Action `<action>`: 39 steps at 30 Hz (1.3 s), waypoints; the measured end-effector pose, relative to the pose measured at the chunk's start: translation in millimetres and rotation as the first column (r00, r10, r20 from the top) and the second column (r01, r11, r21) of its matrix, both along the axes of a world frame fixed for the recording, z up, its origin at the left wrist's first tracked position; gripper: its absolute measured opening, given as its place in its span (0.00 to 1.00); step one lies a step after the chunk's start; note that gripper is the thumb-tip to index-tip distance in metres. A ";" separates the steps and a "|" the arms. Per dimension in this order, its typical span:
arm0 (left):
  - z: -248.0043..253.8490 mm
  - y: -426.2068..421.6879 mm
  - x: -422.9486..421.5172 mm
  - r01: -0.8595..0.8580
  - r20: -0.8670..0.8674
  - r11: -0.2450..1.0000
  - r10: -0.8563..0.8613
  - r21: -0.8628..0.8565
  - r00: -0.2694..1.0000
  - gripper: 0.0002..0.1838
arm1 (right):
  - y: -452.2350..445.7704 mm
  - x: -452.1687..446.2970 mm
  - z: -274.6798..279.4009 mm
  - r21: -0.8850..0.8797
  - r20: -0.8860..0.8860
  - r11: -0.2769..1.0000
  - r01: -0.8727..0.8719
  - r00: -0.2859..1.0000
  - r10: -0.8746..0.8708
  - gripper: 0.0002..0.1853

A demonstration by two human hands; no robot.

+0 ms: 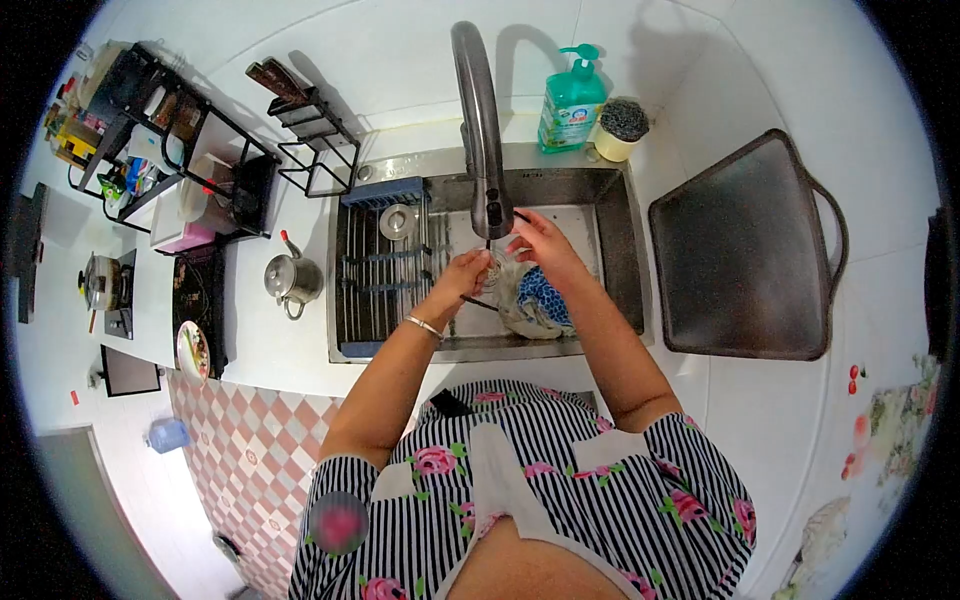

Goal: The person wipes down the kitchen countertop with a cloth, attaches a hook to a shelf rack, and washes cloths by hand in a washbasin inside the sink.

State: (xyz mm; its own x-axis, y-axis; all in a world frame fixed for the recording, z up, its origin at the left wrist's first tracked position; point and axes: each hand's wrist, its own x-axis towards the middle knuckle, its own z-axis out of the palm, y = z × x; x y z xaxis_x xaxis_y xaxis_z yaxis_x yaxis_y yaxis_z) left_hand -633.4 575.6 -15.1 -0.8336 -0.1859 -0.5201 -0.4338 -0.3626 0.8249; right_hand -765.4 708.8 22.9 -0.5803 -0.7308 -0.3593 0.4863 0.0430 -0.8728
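Both of my hands are over the sink, just below the faucet (480,130). The fingers of my left hand (466,276) are pinched together, with what they hold too small to name. Close by, my right hand (545,245) has its fingers curled, and a short dark tip shows at its fingertips; the rest is hidden. A thin dark stick (480,303) lies beside my left wrist. Under my right hand, a crumpled translucent plastic bag (520,318) sits in the sink against a blue patterned item (543,296), partly covered by my forearm.
A drying rack (385,265) fills the left part of the sink (625,230). Behind stand a green soap bottle (572,105) and a scrubber on a yellow cup (620,130). A dark tray (745,260) is at right; a metal pot (293,278) and knife holder (312,130) are at left.
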 end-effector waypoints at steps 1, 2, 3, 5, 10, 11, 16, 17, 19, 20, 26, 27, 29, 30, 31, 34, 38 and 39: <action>5.3 2.7 -0.9 -0.013 0.005 1.000 0.013 0.005 1.000 0.15 | -2.1 -0.4 -2.4 -0.003 -0.100 1.000 -0.007 0.995 0.007 0.14; 10.5 6.3 -2.7 -0.026 0.010 1.000 0.026 0.009 1.000 0.15 | -4.5 -1.3 -8.0 -0.006 -0.200 1.000 -0.015 0.980 0.013 0.13; 14.7 8.4 -3.9 -0.039 0.014 0.999 0.039 0.014 0.999 0.14 | -6.9 -1.5 -11.9 -0.008 -0.299 1.000 -0.024 0.954 0.020 0.12; 9.3 8.1 -4.3 -0.043 -0.070 0.999 0.043 0.014 0.997 0.14 | -9.3 0.3 -20.0 -0.101 -0.380 0.987 -0.123 0.922 0.076 0.09; -4.9 0.4 2.1 -0.079 -0.290 0.985 0.032 -0.153 0.956 0.15 | -6.0 16.6 10.9 -0.187 -0.373 0.946 -0.264 0.910 0.180 0.07; -7.3 -0.6 0.8 -0.089 -0.326 0.984 0.034 -0.155 0.945 0.15 | -5.1 17.3 10.3 -0.192 -0.363 0.947 -0.259 0.915 0.177 0.07; -6.8 -3.0 -3.7 -0.136 -0.386 0.977 0.063 -0.165 0.920 0.13 | -3.4 18.1 9.4 -0.197 -0.330 0.945 -0.260 0.926 0.186 0.09; -2.6 -1.4 -4.3 -0.152 -0.399 0.974 0.072 -0.171 0.914 0.13 | -1.4 15.7 9.3 -0.192 -0.334 0.938 -0.287 0.918 0.213 0.10; 8.5 0.2 -6.4 -0.162 -0.381 0.941 0.039 -0.297 0.924 0.12 | 2.3 11.8 3.7 -0.275 -0.204 0.933 -0.233 0.962 0.181 0.12; 11.9 -1.5 -9.0 -0.152 -0.343 0.898 0.002 -0.412 0.939 0.11 | 4.2 10.4 -5.8 -0.348 -0.061 0.927 -0.141 0.990 0.128 0.14; 46.9 12.2 -31.2 -0.293 -0.395 0.730 0.034 -0.618 0.918 0.09 | 10.1 0.1 5.9 -0.316 0.049 0.947 0.051 0.998 -0.038 0.16; 59.4 17.0 -34.5 -0.307 -0.399 0.779 0.080 -0.547 0.913 0.09 | 10.4 -0.5 2.0 -0.282 0.035 0.958 0.049 0.999 -0.041 0.16; 52.3 14.8 -40.3 -0.259 -0.367 0.866 0.095 -0.428 0.925 0.09 | 14.5 1.1 -5.3 -0.171 -0.095 0.985 0.026 0.995 -0.043 0.14; 28.3 6.6 -46.8 -0.197 -0.338 0.903 0.062 -0.382 0.939 0.09 | 13.6 7.1 2.5 -0.093 -0.210 0.996 0.012 0.977 -0.031 0.13; 18.3 3.0 -50.5 -0.136 -0.311 0.933 0.027 -0.333 0.950 0.09 | 12.5 12.8 6.6 -0.013 -0.322 1.000 0.007 0.947 -0.011 0.13; 3.5 18.4 -56.7 -0.342 -0.238 0.939 0.326 -0.030 0.915 0.09 | 12.6 28.3 -21.7 0.065 -0.957 0.987 0.146 0.288 0.020 0.12; -7.8 19.8 -60.7 -0.462 0.104 0.882 0.470 -0.098 0.876 0.11 | 11.8 51.2 -54.4 0.073 -0.465 0.997 -0.015 0.884 0.048 0.12; -13.2 16.2 -59.8 -0.566 0.097 0.824 0.561 0.037 0.822 0.12 | 9.8 53.0 -53.7 0.080 -0.415 0.997 0.000 0.909 0.034 0.12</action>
State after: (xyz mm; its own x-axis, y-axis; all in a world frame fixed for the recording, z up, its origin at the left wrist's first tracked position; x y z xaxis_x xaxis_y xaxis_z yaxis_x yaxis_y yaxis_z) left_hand -693.2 591.8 -28.4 -0.5497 -0.5765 -0.6046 -0.2001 -0.6118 0.7653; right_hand -712.4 718.5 -30.8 -0.6770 -0.7219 -0.1433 0.0788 0.1225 -0.9893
